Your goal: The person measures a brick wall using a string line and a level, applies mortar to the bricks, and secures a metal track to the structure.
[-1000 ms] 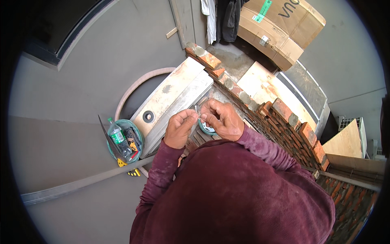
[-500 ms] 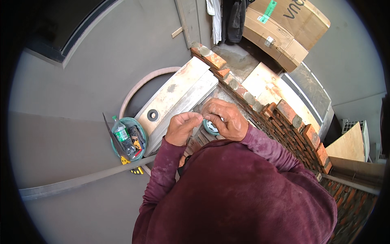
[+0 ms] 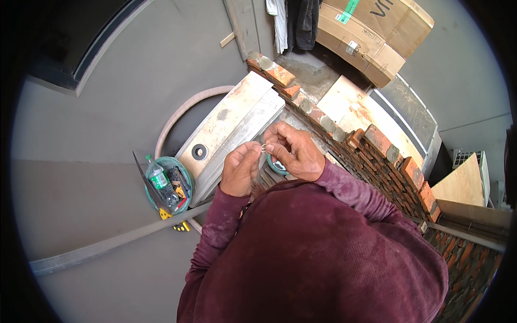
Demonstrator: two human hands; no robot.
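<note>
My left hand (image 3: 240, 168) and my right hand (image 3: 293, 152) meet in front of my maroon top, fingertips pinched on a thin, pale looped strand (image 3: 264, 148), like string or wire. Its exact material is too small to make out. Just under my fingers sits a round teal container (image 3: 277, 168), partly hidden. Behind them lies a long pale board (image 3: 226, 126) stacked on light planks, with a black ring (image 3: 199, 152) on it. A teal basket (image 3: 183, 207) to the left holds a clear bottle (image 3: 158, 177) and small tools, with a yellow-handled saw (image 3: 164, 214) across it.
A low brick wall (image 3: 377, 142) runs diagonally on the right, with plywood (image 3: 339, 99) and a cardboard box (image 3: 371, 37) beyond it. Clothes (image 3: 301, 24) hang at the back. A curved hose (image 3: 177, 116) lies behind the boards; a long metal bar (image 3: 107, 247) crosses at lower left.
Both hands stay together, shifting slightly. The pale strand, upright a second ago and hard to see half a second ago, now shows as a small loop between my fingertips. The view has moved slightly.
</note>
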